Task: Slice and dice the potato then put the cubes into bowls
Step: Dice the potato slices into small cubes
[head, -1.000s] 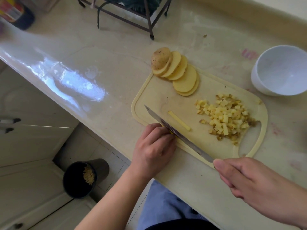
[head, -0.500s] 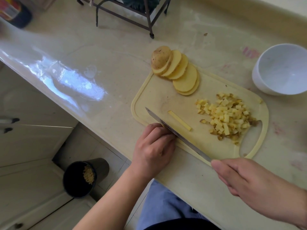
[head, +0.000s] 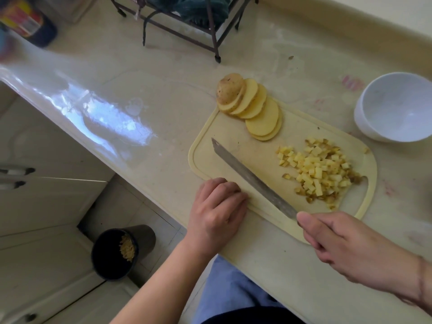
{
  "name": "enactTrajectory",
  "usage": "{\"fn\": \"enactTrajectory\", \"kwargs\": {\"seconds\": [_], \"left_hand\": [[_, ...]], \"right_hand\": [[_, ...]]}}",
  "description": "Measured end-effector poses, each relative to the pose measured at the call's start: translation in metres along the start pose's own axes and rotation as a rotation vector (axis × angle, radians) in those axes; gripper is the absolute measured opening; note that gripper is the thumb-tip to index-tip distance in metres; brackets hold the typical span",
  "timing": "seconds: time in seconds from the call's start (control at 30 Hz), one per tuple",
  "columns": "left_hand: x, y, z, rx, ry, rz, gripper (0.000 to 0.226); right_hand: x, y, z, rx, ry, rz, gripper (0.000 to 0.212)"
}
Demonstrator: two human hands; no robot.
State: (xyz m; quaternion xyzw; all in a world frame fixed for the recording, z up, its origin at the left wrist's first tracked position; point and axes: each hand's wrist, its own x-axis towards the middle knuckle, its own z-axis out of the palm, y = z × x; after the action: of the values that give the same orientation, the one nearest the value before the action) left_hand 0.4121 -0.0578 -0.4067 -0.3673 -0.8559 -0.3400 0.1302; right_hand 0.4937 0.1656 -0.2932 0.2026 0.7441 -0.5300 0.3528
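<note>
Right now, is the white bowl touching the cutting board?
Apart. The head view shows a strip of bare countertop between the white bowl and the nearest edge of the cutting board; the bowl stands on the counter beyond the board's far right corner.

left hand (head: pixel 216 206) knuckles up, fingers curled under; right hand (head: pixel 346 246) gripping knife handle, thumb extended forward.

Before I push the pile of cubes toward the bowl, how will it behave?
The cubes lie loose and small, so a push would probably scatter them rather than move one lump. Their cut faces look moist, so some may stick to the knife or board. A few already sit apart near the board's edge, so strays could fall off before reaching the bowl.
</note>
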Motion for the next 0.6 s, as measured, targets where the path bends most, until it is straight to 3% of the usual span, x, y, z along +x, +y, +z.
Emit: {"fn": "enactTrajectory", "kwargs": {"seconds": [0.27, 0.47, 0.6], "left_hand": [[0.014, 0.001, 0.000, -0.124, -0.069, 0.000, 0.013], [0.019, -0.004, -0.002, -0.177, -0.075, 0.018, 0.024], [0.010, 0.001, -0.034, -0.253, 0.023, -0.052, 0.006]], "right_hand": [[-0.018, 0.003, 0.012, -0.190, 0.159, -0.224, 0.057], [-0.026, 0.011, 0.015, -0.277, 0.275, -0.210, 0.061], [-0.035, 0.005, 0.022, -0.498, 0.356, -0.180, 0.059]]}}
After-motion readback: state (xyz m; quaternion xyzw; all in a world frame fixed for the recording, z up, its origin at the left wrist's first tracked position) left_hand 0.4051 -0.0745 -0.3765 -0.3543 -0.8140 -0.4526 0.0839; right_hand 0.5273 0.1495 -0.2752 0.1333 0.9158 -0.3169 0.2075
